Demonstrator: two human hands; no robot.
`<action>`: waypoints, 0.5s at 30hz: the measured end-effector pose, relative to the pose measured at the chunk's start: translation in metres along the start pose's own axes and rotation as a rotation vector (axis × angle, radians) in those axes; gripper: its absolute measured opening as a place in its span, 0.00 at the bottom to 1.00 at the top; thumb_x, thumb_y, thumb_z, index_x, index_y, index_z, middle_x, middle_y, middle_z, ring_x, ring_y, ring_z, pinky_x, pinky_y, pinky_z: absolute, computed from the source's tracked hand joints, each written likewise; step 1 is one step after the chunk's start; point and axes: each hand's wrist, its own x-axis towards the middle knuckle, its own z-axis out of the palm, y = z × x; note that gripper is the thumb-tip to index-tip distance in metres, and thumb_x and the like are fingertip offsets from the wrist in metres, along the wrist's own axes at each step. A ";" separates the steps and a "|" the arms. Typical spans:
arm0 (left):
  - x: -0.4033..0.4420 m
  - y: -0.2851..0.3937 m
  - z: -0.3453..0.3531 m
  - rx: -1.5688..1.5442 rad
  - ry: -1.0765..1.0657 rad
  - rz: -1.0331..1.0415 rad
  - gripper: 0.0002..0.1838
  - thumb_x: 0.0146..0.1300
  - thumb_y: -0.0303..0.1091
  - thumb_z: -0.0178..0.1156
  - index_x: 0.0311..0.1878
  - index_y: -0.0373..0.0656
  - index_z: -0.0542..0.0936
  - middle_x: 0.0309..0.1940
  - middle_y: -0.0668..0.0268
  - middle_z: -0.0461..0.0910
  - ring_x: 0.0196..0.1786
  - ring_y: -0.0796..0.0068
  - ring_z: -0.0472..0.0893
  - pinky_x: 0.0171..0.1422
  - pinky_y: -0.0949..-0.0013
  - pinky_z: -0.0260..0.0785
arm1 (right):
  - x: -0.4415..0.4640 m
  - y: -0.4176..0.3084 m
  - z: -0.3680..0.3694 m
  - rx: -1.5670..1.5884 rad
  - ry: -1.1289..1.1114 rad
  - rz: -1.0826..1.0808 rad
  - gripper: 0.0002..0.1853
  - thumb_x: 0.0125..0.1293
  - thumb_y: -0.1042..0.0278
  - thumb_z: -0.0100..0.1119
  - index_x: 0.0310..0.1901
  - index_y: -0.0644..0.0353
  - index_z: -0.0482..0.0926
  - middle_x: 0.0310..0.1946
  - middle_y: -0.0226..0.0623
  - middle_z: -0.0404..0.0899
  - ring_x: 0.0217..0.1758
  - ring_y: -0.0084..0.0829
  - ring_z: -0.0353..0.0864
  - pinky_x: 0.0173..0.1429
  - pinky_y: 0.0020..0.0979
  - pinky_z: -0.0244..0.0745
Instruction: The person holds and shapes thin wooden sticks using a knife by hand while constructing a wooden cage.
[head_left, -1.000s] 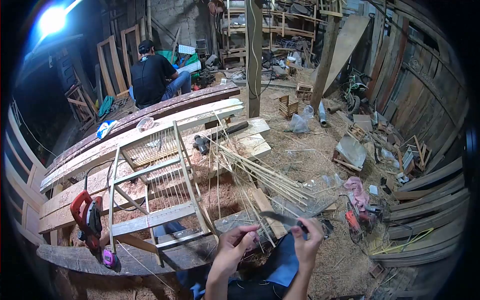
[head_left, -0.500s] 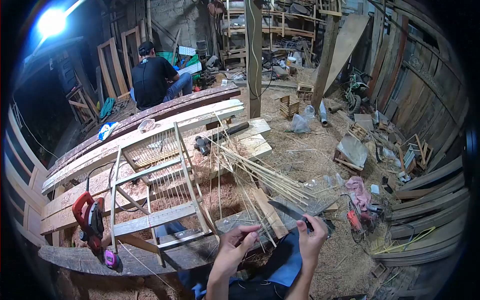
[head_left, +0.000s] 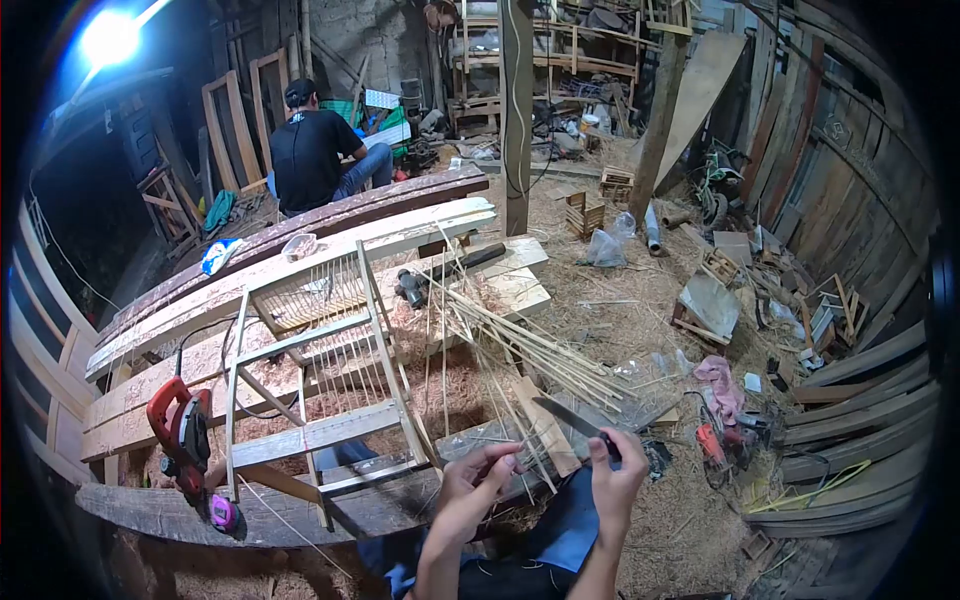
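My right hand [head_left: 618,478] is closed round the dark handle of a knife [head_left: 568,416], whose blade points up and left. To its left, my left hand [head_left: 478,488] has thumb and fingers pinched together; what they hold, if anything, is too small to make out. Beyond the hands, a bundle of thin bamboo sticks [head_left: 545,350] lies across the boards. A wooden frame with thin slats [head_left: 318,437] stands on the bench left of my left hand. A hammer [head_left: 412,288] rests behind the sticks.
A red power planer [head_left: 178,430] and a purple tape measure [head_left: 223,513] sit on the bench's left end. A person in a black shirt [head_left: 312,160] sits at the back left. A wooden post [head_left: 517,130] rises behind the bench. A red power tool [head_left: 712,443] lies at right.
The knife has moved right, away from my left hand, and its blade now tilts more steeply. My left hand keeps its pinch. The view has shifted slightly.
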 end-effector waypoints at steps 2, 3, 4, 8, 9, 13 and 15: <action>0.003 -0.004 0.002 -0.062 -0.005 -0.006 0.15 0.72 0.31 0.59 0.55 0.31 0.80 0.38 0.67 0.82 0.32 0.86 0.73 0.34 0.81 0.65 | 0.002 0.004 -0.004 -0.028 0.019 -0.025 0.22 0.63 0.48 0.68 0.39 0.64 0.85 0.29 0.40 0.80 0.33 0.41 0.79 0.41 0.38 0.71; 0.004 -0.007 0.005 -0.062 0.004 0.006 0.14 0.72 0.33 0.59 0.53 0.32 0.81 0.38 0.67 0.83 0.33 0.86 0.73 0.35 0.80 0.66 | 0.002 -0.001 -0.004 0.005 0.001 -0.080 0.21 0.63 0.49 0.69 0.38 0.63 0.85 0.29 0.39 0.80 0.33 0.41 0.79 0.41 0.38 0.71; 0.003 -0.010 0.006 -0.060 0.013 0.019 0.13 0.72 0.34 0.60 0.52 0.34 0.82 0.39 0.67 0.84 0.34 0.87 0.74 0.36 0.78 0.67 | 0.002 -0.008 -0.004 0.039 -0.017 -0.133 0.21 0.63 0.49 0.69 0.38 0.63 0.85 0.28 0.39 0.80 0.33 0.41 0.79 0.41 0.38 0.71; 0.003 -0.013 0.004 -0.041 -0.055 -0.073 0.12 0.71 0.34 0.62 0.50 0.35 0.82 0.37 0.68 0.84 0.35 0.87 0.74 0.36 0.78 0.67 | 0.001 -0.033 0.003 0.049 -0.284 -0.252 0.21 0.60 0.49 0.71 0.36 0.63 0.84 0.29 0.39 0.82 0.34 0.42 0.79 0.41 0.38 0.71; 0.003 -0.015 0.003 0.019 -0.057 -0.055 0.12 0.71 0.34 0.62 0.48 0.34 0.81 0.36 0.67 0.83 0.33 0.85 0.75 0.35 0.78 0.67 | 0.000 -0.030 0.006 0.053 -0.285 -0.252 0.21 0.60 0.49 0.71 0.36 0.63 0.84 0.29 0.39 0.82 0.34 0.42 0.79 0.41 0.38 0.71; 0.000 -0.012 0.008 -0.045 0.021 0.046 0.13 0.70 0.33 0.62 0.50 0.34 0.81 0.37 0.66 0.83 0.36 0.81 0.78 0.39 0.77 0.68 | 0.000 -0.007 0.004 0.043 -0.133 -0.138 0.23 0.62 0.48 0.70 0.39 0.66 0.84 0.31 0.40 0.81 0.36 0.38 0.80 0.43 0.36 0.72; 0.000 -0.006 0.010 -0.040 0.012 0.089 0.13 0.71 0.33 0.62 0.52 0.34 0.81 0.38 0.66 0.83 0.37 0.81 0.78 0.41 0.76 0.68 | 0.003 0.004 -0.005 -0.024 0.019 0.018 0.24 0.66 0.49 0.68 0.41 0.68 0.83 0.34 0.40 0.82 0.38 0.33 0.81 0.45 0.32 0.74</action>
